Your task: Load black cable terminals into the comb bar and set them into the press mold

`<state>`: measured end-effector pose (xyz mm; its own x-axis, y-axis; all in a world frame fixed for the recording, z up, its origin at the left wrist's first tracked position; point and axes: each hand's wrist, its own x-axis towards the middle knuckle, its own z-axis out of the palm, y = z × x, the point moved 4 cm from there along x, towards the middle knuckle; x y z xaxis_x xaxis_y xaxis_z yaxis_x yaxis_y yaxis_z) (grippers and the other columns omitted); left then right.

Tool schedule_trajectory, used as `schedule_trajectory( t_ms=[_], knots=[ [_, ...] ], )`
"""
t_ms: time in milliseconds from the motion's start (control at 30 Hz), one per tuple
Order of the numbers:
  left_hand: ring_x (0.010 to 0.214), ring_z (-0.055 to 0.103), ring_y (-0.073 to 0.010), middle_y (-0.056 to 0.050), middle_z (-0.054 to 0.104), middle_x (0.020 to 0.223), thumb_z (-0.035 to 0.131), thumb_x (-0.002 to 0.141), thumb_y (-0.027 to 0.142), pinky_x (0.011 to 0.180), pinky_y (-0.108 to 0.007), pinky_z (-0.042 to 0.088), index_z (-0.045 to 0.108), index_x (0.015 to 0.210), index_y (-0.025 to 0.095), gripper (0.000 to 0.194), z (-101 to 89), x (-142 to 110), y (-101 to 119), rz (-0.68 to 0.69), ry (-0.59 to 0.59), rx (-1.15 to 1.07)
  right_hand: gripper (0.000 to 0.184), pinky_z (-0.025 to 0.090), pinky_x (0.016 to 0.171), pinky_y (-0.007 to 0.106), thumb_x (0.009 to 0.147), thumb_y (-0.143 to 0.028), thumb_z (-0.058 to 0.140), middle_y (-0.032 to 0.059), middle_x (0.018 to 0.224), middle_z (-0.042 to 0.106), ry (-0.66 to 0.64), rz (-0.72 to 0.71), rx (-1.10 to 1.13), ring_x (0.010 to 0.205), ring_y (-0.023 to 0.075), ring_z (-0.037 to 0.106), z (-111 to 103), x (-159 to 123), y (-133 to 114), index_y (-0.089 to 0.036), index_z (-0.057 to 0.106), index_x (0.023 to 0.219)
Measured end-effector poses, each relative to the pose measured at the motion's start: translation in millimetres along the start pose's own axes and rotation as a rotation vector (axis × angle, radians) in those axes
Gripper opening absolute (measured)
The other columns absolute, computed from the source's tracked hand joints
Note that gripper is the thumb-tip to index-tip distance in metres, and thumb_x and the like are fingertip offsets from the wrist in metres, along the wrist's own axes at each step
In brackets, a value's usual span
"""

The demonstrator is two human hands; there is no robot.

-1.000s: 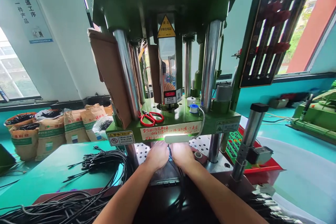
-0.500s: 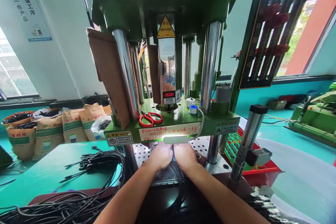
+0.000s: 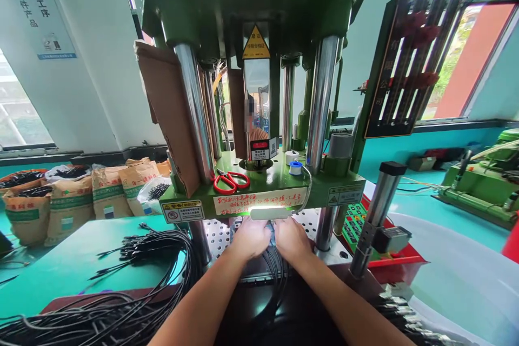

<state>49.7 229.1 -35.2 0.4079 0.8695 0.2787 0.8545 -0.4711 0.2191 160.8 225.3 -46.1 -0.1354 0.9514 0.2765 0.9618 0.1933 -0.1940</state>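
My left hand [image 3: 249,239] and my right hand [image 3: 292,239] lie side by side, knuckles up, under the lit lamp bar [image 3: 271,213] of a green press machine [image 3: 259,189]. Both rest on a dark mould block [image 3: 259,270] on the perforated metal bed [image 3: 219,235]. Between them run thin black cables [image 3: 275,267] that trail back toward me. The fingers of both hands curl down around the cable ends; the fingertips are hidden.
A bundle of black cables [image 3: 133,275] lies on the teal table [image 3: 60,270] at left. More cables with metal plugs [image 3: 409,319] lie at right. Red scissors [image 3: 229,181] rest on the machine's platen. Steel columns [image 3: 194,113] flank the opening; a red control box [image 3: 365,238] stands right.
Both hands have drawn slightly back toward me and closer together over the cables; the view has shifted a little.
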Motion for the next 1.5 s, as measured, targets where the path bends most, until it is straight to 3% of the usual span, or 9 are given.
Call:
schedule_trajectory(
  t_ms=[200,433,567,667,800,1000,1133,1300,1500],
  knots=[
    [0.11,0.055,-0.0257,-0.012,0.062,0.119,0.036,0.086,0.023,0.098,-0.041,0.039,0.058,0.113,0.016,0.036,6.8,1,5,-0.035,0.008,0.035,0.033,0.038,0.086,0.034,0.089,-0.019,0.036,0.0133,0.109,0.065,-0.015,0.008,0.009,0.102,0.0254,0.057,5,-2,2,-0.016,0.061,0.11],
    [0.107,0.056,-0.0234,-0.007,0.065,0.114,0.037,0.086,0.025,0.096,-0.038,0.041,0.059,0.112,0.019,0.034,12.5,3,1,-0.023,0.024,0.033,0.03,0.033,0.093,0.031,0.087,-0.019,0.039,0.0125,0.111,0.065,-0.065,-0.082,0.04,0.109,0.0242,0.054,22,13,14,-0.016,0.065,0.103],
    [0.105,0.057,-0.023,-0.007,0.065,0.113,0.038,0.086,0.025,0.097,-0.038,0.04,0.058,0.114,0.019,0.035,15.7,3,0,-0.022,0.026,0.03,0.03,0.034,0.091,0.031,0.086,-0.019,0.04,0.0119,0.109,0.067,-0.073,-0.136,0.039,0.105,0.0237,0.056,20,17,18,-0.016,0.067,0.101],
    [0.101,0.059,-0.0228,-0.007,0.066,0.109,0.039,0.085,0.023,0.093,-0.038,0.043,0.059,0.112,0.019,0.034,11.4,3,1,-0.019,0.034,0.04,0.03,0.036,0.087,0.031,0.085,-0.019,0.041,0.0112,0.101,0.069,-0.05,-0.15,0.021,0.098,0.0234,0.059,10,17,18,-0.017,0.069,0.096],
    [0.105,0.057,-0.0229,-0.008,0.065,0.11,0.04,0.082,0.017,0.095,-0.038,0.043,0.06,0.109,0.018,0.034,-3.9,-6,2,-0.031,0.076,0.063,0.033,0.035,0.087,0.036,0.09,-0.033,0.041,0.0105,0.103,0.068,0.028,-0.109,-0.006,0.1,0.0257,0.056,0,14,20,-0.021,0.07,0.097],
    [0.122,0.046,-0.0236,-0.012,0.057,0.126,0.034,0.084,0.015,0.107,-0.042,0.032,0.056,0.119,0.013,0.041,-21.9,-44,-10,-0.067,0.094,0.08,0.039,0.026,0.096,0.044,0.092,-0.04,0.037,0.0113,0.107,0.066,0.097,-0.09,-0.012,0.109,0.0297,0.049,12,12,25,-0.022,0.071,0.097],
    [0.13,0.04,-0.0273,-0.016,0.048,0.137,0.032,0.086,0.018,0.108,-0.048,0.031,0.05,0.127,0.009,0.045,-20.4,-56,-17,-0.117,0.076,0.085,0.039,0.022,0.1,0.046,0.094,-0.036,0.034,0.0113,0.109,0.066,0.105,-0.115,0.009,0.111,0.0291,0.049,16,16,26,-0.021,0.07,0.099],
    [0.131,0.039,-0.026,-0.014,0.048,0.138,0.035,0.084,0.018,0.109,-0.045,0.03,0.047,0.131,0.01,0.049,-10.8,-43,-14,-0.114,0.072,0.11,0.04,0.028,0.099,0.039,0.095,-0.033,0.033,0.0124,0.106,0.068,0.112,-0.208,0.043,0.107,0.0257,0.053,6,11,16,-0.017,0.07,0.097],
    [0.129,0.042,-0.025,-0.014,0.052,0.134,0.036,0.084,0.02,0.11,-0.045,0.027,0.048,0.129,0.01,0.048,0.6,-32,-12,-0.103,0.071,0.143,0.04,0.026,0.105,0.034,0.094,-0.035,0.038,0.0061,0.128,0.059,0.109,-0.35,0.085,0.117,0.0213,0.049,7,-13,-8,-0.019,0.054,0.127]
  ],
)
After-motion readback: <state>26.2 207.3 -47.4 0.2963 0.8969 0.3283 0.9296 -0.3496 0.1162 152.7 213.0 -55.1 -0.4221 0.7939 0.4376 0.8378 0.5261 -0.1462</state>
